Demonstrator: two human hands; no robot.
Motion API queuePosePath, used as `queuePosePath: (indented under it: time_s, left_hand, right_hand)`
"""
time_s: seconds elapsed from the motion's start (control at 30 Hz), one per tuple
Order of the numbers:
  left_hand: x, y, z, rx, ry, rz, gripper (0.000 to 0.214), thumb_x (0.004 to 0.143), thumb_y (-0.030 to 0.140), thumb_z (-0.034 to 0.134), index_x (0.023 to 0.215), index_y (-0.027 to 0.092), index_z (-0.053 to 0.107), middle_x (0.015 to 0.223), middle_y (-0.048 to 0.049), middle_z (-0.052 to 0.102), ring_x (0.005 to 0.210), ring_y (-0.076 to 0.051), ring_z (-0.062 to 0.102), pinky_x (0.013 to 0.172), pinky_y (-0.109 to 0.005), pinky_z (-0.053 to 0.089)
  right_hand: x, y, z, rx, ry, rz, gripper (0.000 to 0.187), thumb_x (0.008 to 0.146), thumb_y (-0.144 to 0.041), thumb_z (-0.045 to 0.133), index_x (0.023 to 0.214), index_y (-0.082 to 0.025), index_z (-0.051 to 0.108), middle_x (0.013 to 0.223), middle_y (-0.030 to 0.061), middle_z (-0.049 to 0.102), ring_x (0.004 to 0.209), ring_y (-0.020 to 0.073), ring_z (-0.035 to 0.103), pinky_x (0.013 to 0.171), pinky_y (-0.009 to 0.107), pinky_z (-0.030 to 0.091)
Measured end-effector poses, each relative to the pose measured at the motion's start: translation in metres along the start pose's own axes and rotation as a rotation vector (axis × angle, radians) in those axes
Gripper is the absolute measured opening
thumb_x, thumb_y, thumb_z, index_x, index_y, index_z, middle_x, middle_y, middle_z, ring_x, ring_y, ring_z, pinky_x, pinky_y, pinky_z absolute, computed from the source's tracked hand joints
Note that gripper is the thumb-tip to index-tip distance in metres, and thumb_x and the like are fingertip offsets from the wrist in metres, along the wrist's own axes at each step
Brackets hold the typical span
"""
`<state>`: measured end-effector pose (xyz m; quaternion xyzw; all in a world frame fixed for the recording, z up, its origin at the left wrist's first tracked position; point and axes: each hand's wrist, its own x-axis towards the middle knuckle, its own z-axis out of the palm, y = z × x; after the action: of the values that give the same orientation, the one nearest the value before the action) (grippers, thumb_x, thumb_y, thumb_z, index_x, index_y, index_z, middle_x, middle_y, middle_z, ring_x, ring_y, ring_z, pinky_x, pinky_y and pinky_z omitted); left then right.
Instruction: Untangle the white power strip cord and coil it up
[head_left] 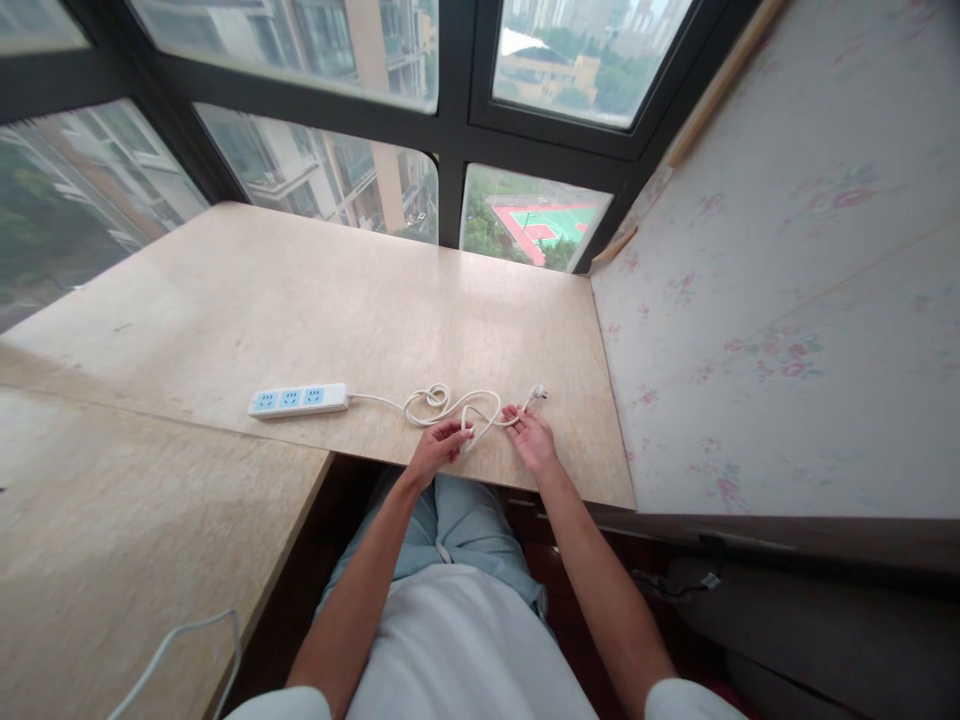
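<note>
A white power strip point(298, 400) with blue socket faces lies on the stone windowsill, left of my hands. Its white cord point(439, 408) runs rightward in loose, crossing loops to a plug point(538, 393). My left hand point(442, 442) is pinched closed on a loop of this cord near the sill's front edge. Close to the plug, my right hand point(529, 436) has its palm turned up and its fingers curled around the cord. The plug points right, just beyond those fingertips.
The marble-like sill point(360, 300) meets dark-framed windows point(450, 140) at the back and a floral-papered wall point(750, 330) on the right. Another counter section point(112, 500) extends on the left, with a separate white cable point(176, 632) at its edge.
</note>
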<state>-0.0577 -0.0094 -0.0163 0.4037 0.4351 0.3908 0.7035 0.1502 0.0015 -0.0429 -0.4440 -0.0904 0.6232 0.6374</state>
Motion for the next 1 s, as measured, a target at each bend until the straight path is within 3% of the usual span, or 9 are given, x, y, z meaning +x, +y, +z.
queuePosePath:
  time_s: [0.3,0.5,0.6,0.7,0.8,0.9,1.0]
  left_hand:
    - [-0.012,0.011,0.019,0.048,-0.089,0.171,0.038,0.071,0.041,0.074,0.096,0.014,0.065,0.064,0.0018,0.049,0.057,-0.006,0.040,0.053,-0.019,0.033]
    - [-0.017,0.025,0.032,0.343,-0.131,0.387,0.023,0.078,0.036,0.066,0.083,0.014,0.062,0.096,-0.0089,0.058,0.077,-0.012,0.052,0.066,-0.022,0.043]
    - [-0.019,0.029,0.034,0.508,-0.105,0.493,0.015,0.083,0.029,0.059,0.087,0.015,0.064,0.104,-0.0106,0.057,0.083,-0.014,0.054,0.069,-0.023,0.045]
    - [-0.021,0.030,0.035,0.647,-0.153,0.608,0.013,0.086,0.019,0.052,0.090,0.017,0.064,0.112,-0.0105,0.055,0.096,-0.016,0.054,0.079,-0.026,0.047]
    - [-0.023,0.029,0.037,0.762,-0.229,0.676,0.017,0.085,0.011,0.048,0.087,0.018,0.064,0.117,-0.0092,0.052,0.103,-0.016,0.054,0.088,-0.029,0.045]
    - [-0.025,0.027,0.039,0.815,-0.250,0.677,0.018,0.084,0.009,0.048,0.084,0.018,0.063,0.116,-0.0084,0.052,0.099,-0.015,0.055,0.084,-0.027,0.045]
    - [-0.026,0.023,0.040,0.692,-0.167,0.662,0.012,0.082,0.011,0.052,0.082,0.017,0.062,0.114,-0.0086,0.053,0.094,-0.014,0.055,0.077,-0.025,0.045]
  right_hand:
    - [-0.024,-0.020,0.011,-0.259,-0.102,0.166,0.013,0.075,-0.015,0.068,0.088,-0.014,0.064,0.098,0.0107,0.072,0.092,0.0214,0.070,0.080,0.034,0.058]
    - [-0.044,-0.020,0.029,-0.303,-0.179,0.198,0.023,0.077,-0.024,0.069,0.097,-0.013,0.067,0.101,0.0116,0.071,0.083,0.0181,0.069,0.071,0.028,0.058]
    - [-0.048,-0.022,0.035,-0.387,-0.193,0.136,0.030,0.077,-0.034,0.069,0.099,-0.014,0.067,0.100,0.0094,0.070,0.078,0.0152,0.067,0.064,0.025,0.055]
    - [-0.047,-0.022,0.045,-0.480,-0.243,0.104,0.039,0.073,-0.042,0.071,0.101,-0.015,0.064,0.094,0.0065,0.069,0.072,0.0131,0.064,0.056,0.021,0.050]
    - [-0.038,-0.017,0.058,-0.554,-0.204,0.050,0.037,0.070,-0.046,0.071,0.087,-0.016,0.060,0.069,-0.0018,0.061,0.053,0.0078,0.053,0.044,0.018,0.038]
    - [-0.022,-0.012,0.068,-0.601,-0.128,-0.037,0.037,0.067,-0.047,0.070,0.065,-0.017,0.048,0.049,-0.0072,0.043,0.040,0.0045,0.036,0.037,0.019,0.024]
    - [-0.011,-0.010,0.067,-0.519,-0.126,-0.016,0.041,0.063,-0.044,0.072,0.060,-0.018,0.041,0.047,-0.0086,0.038,0.038,0.0028,0.029,0.037,0.019,0.019]
